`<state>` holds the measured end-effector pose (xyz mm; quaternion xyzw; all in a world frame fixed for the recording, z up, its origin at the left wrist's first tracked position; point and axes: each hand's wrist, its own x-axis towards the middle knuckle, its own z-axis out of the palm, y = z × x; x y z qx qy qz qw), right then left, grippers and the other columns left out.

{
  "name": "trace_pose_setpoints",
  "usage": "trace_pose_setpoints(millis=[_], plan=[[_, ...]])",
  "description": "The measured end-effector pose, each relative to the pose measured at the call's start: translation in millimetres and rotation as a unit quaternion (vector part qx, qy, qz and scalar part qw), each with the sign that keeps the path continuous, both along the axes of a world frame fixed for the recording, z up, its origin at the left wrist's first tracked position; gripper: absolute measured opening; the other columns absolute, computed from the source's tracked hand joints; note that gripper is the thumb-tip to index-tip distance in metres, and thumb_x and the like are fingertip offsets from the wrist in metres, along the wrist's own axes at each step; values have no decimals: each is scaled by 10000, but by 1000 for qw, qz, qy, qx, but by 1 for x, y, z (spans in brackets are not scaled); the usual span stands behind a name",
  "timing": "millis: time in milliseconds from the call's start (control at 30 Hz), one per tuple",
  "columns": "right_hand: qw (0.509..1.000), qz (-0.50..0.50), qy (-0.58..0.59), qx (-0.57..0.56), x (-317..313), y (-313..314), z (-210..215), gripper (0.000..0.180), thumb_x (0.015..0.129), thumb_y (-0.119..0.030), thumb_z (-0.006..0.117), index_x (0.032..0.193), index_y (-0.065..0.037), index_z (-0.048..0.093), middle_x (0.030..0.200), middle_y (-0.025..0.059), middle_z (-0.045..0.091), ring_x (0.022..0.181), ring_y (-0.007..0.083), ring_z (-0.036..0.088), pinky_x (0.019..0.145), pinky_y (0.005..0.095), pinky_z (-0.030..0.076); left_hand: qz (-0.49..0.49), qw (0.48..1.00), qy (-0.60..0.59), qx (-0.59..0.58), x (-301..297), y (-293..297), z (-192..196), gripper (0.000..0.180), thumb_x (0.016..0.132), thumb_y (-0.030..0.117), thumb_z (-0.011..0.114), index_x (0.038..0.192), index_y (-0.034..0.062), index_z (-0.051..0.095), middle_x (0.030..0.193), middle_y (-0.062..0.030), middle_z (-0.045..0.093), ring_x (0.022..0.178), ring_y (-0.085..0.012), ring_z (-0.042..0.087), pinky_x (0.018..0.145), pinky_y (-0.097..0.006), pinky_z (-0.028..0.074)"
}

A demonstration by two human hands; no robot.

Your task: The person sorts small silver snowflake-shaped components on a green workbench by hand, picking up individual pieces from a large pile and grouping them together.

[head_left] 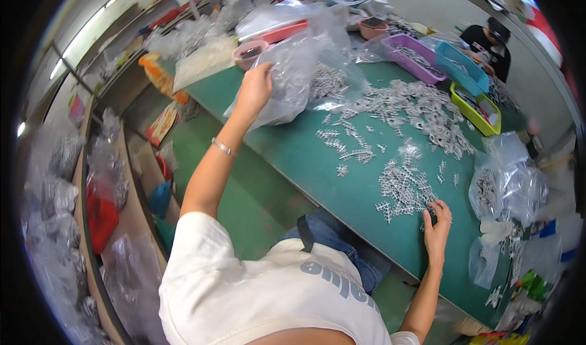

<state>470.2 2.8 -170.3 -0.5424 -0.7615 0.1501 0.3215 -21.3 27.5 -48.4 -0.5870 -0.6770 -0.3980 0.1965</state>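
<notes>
My left hand (254,87) reaches far out and grips the edge of a large clear plastic bag (297,70) that lies on the green table (342,198) with small grey parts inside. My right hand (437,224) is near the table's front edge, fingers curled onto the rim of a pile of small grey branched parts (404,189), pinching some of them. More of these parts (415,110) are spread across the table's far side. A thin bracelet (223,146) is on my left wrist.
Purple (410,55), blue (459,67) and yellow-green (477,112) bins stand at the back right, where another person (491,39) works. Pink bowls (249,53) sit behind the bag. Clear bags (510,189) lie right of the pile. Shelves with bagged parts (67,180) run along my left.
</notes>
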Motion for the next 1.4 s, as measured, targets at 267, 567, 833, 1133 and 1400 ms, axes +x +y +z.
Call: trace_pose_setpoints(millis=[267,567,833,1133,1400], plan=[[1000,4,25,-12,18,31,8,317,790,-122,628,1076,0,565,1172,174,511,1107,342,465,952,396,362,-327,940,-52,75,139,11,-7,198,779,-37,555,970,0,587,989,-163,591,936,-337,579,819,-360,460],[994,-12,-7,107,4,231,-4,621,745,-318,686,1231,-2,461,1239,212,478,1155,377,436,978,421,348,-264,946,-5,-189,223,222,-114,547,817,203,621,1290,43,399,1345,-214,361,1214,-416,373,1008,-448,332],[995,-45,-65,59,-7,228,-5,535,827,-270,605,1264,-12,437,1292,217,432,1185,388,405,992,463,311,-342,875,-18,-341,247,186,-132,530,849,329,577,1307,118,415,1426,-174,270,1312,-411,240,1008,-608,234],[983,106,-124,-87,8,42,16,383,745,-138,678,1110,-71,584,1282,142,454,1183,337,422,980,468,316,-436,806,84,-392,229,33,-106,458,785,113,617,1224,72,493,1350,-137,374,1250,-395,323,1011,-545,277],[990,-110,-84,1,12,9,10,255,722,-13,641,975,-28,618,1175,129,518,1077,329,480,920,413,355,-336,894,-11,-295,227,6,-103,412,713,-71,556,1114,25,549,1252,-162,457,1198,-367,391,987,-458,313]])
